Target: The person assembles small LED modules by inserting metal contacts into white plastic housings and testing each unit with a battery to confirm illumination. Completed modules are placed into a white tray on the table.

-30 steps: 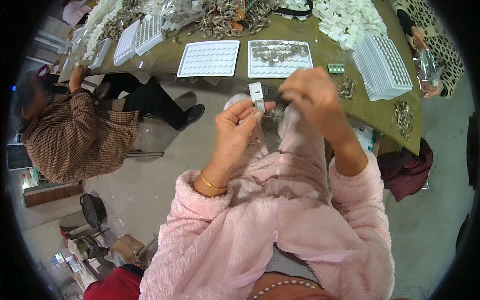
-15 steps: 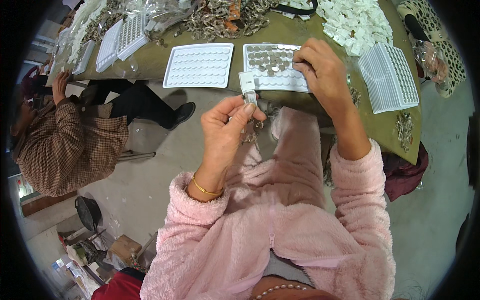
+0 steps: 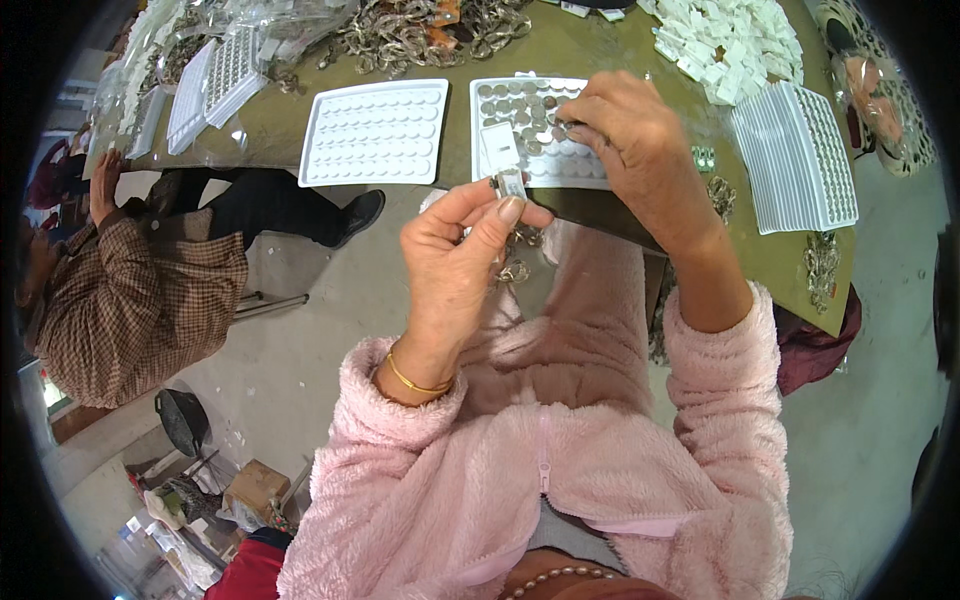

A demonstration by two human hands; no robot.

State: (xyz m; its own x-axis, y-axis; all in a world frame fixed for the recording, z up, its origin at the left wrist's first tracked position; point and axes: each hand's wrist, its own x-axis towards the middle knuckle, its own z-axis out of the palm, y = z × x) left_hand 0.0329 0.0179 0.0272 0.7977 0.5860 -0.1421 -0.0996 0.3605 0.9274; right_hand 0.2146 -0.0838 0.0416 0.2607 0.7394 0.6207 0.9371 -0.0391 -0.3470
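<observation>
My left hand point(image 3: 450, 250) is closed, thumb and forefinger pinching a small clear-and-silver piece point(image 3: 511, 184) in front of the table edge. A white tag point(image 3: 498, 147) stands up from it, and shiny loops point(image 3: 514, 270) hang below the fingers. Behind the tag lies a white plastic tray point(image 3: 565, 172) with rows of round hollows; many flat silver discs point(image 3: 522, 104) lie on its left and middle part. Over the tray's right side, my right hand point(image 3: 640, 145) has its fingertips pressed together by the discs. Whatever they hold is too small to make out.
A second white tray point(image 3: 375, 130) lies to the left on the green tabletop point(image 3: 460, 115). Stacked trays point(image 3: 790, 165) stand at the right, others point(image 3: 205, 90) at the left. White tags point(image 3: 730, 50) and shiny looped pieces point(image 3: 400, 40) are heaped behind. A person point(image 3: 140, 290) sits at the left.
My left hand has come slightly nearer the disc tray, its tag now overlapping the tray. My right hand has shifted a little left over the discs. The whole view has tilted slightly.
</observation>
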